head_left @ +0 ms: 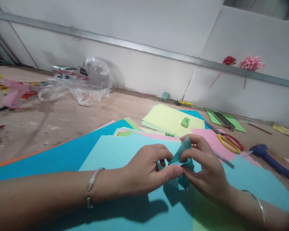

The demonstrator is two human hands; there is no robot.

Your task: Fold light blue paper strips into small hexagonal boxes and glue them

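Across the brown surface [130, 104], coloured sheets [125, 147] lay overlapped; just above them, on my feed, I had left hand [149, 168] and right hand [204, 163], each grip pinched on a folded blue paper [183, 146] (scissors [221, 133] nearby).

The brown surface [69, 117] bears coloured paper sheets [120, 150] and a plastic bag [97, 77].

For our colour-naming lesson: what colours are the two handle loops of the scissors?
One yellow loop and one red loop; see the head view.
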